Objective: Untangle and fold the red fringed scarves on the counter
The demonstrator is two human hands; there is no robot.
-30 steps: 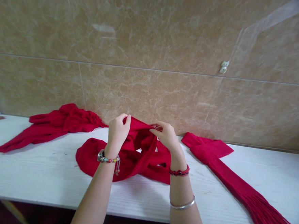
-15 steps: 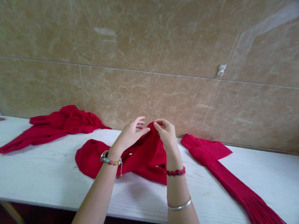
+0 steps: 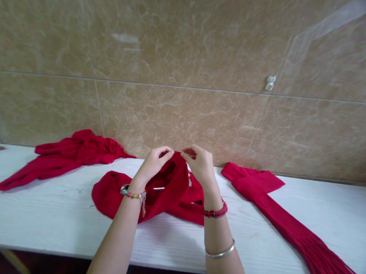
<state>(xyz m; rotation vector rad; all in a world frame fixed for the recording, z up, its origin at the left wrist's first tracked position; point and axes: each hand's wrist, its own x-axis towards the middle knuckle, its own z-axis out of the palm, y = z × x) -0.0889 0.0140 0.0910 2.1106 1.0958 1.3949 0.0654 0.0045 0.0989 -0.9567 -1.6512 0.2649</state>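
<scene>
A red scarf (image 3: pixel 169 190) lies partly on the white table, its middle lifted between my hands. My left hand (image 3: pixel 156 162) pinches the raised edge between thumb and fingers. Close beside it, my right hand (image 3: pixel 198 161) grips the same edge with thumb and forefinger. Between the two pinches a short stretch of edge runs roughly level. The rest of the cloth hangs in loose folds below, with one rounded end resting to the left, and part of it is hidden behind my wrists.
On the left lies a crumpled red cloth (image 3: pixel 78 150). To the right a red fringed scarf (image 3: pixel 278 214) is folded over at its far end, its fringe reaching past the front edge of the white table (image 3: pixel 54 224). A tiled wall (image 3: pixel 189 49) rises behind, bearing a small white cat figure (image 3: pixel 270 82).
My left hand has closed from spread fingers into a pinch on the scarf's edge. My right hand has shifted slightly, and the lifted edge now stretches between both hands.
</scene>
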